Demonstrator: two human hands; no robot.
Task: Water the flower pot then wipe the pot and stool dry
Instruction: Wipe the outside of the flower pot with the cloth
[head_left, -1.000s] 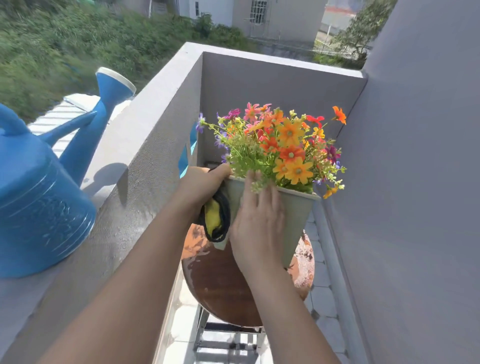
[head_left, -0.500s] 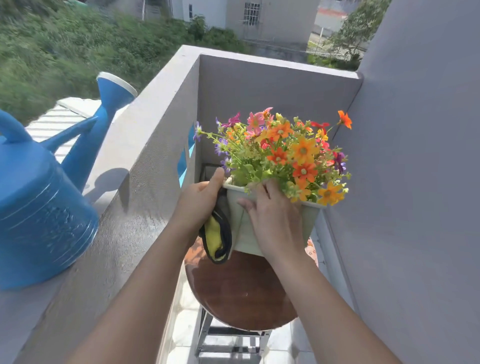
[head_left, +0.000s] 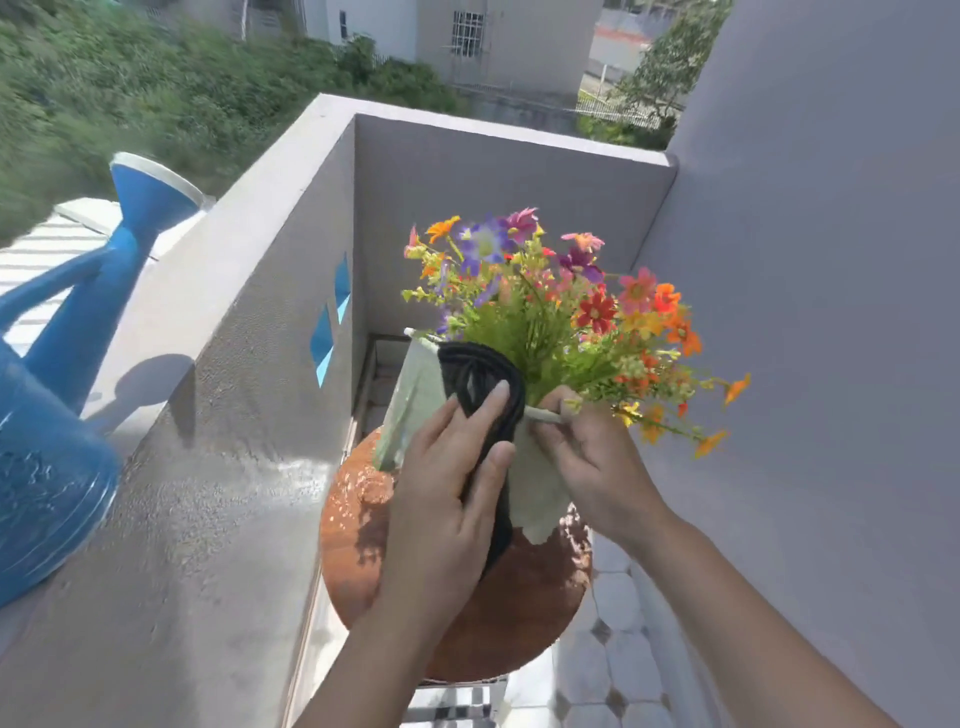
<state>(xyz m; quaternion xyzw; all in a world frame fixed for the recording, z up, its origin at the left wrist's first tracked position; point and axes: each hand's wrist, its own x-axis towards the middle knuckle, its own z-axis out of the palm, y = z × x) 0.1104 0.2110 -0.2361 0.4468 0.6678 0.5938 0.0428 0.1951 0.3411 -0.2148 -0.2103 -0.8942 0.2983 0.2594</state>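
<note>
A pale green flower pot (head_left: 415, 400) full of colourful flowers (head_left: 561, 306) is tilted to the right above the round brown stool (head_left: 498, 618). My left hand (head_left: 447, 499) presses a black cloth (head_left: 483, 384) against the pot's near side, up to its rim. My right hand (head_left: 592, 467) grips the pot by its rim and right side. The stool top glistens wet at its left edge. A blue watering can (head_left: 57, 415) stands on the ledge at the left, apart from both hands.
A grey parapet wall (head_left: 208, 467) runs along the left with a wet patch on top. A grey wall (head_left: 805, 364) closes the right side. Pale hexagon floor tiles (head_left: 613, 665) show below the stool, and its metal frame (head_left: 457, 701) peeks out underneath.
The pot has been turned and tilted rightward. My left hand slid the cloth from the pot's left side onto its near face. My right hand shifted to the rim on the right.
</note>
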